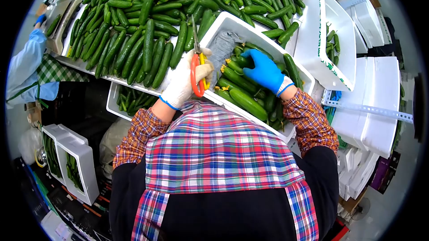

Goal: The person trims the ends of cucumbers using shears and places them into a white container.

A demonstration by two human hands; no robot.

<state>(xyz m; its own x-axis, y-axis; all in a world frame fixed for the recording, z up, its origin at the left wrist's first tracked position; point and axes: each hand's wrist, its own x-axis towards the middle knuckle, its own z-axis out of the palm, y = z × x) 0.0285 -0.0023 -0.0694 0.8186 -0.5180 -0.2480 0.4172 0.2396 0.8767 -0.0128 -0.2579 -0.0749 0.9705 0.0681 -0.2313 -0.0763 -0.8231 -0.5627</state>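
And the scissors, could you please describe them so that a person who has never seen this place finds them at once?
Start from the big heap of cucumbers across the top of the picture. At its lower edge, the left hand, in a white glove, holds the scissors, blades pointing up. Their orange handle sets them apart from the green cucumbers.

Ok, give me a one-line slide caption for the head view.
White-gloved left hand holds orange-handled scissors; blue-gloved right hand is at the cucumbers in a white box.
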